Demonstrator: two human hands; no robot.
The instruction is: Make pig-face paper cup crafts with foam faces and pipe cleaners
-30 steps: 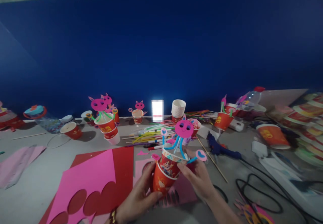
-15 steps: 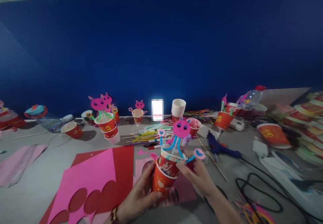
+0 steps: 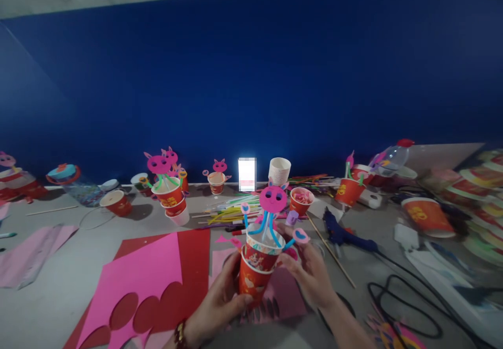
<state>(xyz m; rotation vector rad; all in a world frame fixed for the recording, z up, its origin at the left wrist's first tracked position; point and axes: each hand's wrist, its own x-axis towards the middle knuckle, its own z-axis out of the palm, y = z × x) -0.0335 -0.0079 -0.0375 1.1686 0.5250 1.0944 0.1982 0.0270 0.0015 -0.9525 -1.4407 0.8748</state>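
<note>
A paper-cup figure [image 3: 256, 265] made of two nested red cups is tilted slightly in front of me. My left hand [image 3: 223, 291] wraps round the lower cup, thumb at the front. From the upper cup [image 3: 261, 257] rise blue pipe-cleaner arms [image 3: 290, 243] and a pink round face [image 3: 273, 198] with ears; oval pads tip the arms. Beside the upper cup's right side is my right hand [image 3: 310, 273], its thumb and fingers apart. The thumb lies close to the cup wall; whether it touches I cannot tell.
Pink cut-out sheets [image 3: 133, 281] lie on red sheet [image 3: 194, 270] at left. Behind are pipe cleaners [image 3: 231, 210], stacked white cups [image 3: 280, 170] and a finished-looking cup figure [image 3: 168, 197]. A blue glue gun [image 3: 348, 233], its black cable [image 3: 401, 281] and a wooden stick [image 3: 332, 252] lie right.
The cup figure has shifted slightly left in my left hand. My right thumb, earlier over the upper cup's side, has come away towards its edge, and the fingers have spread.
</note>
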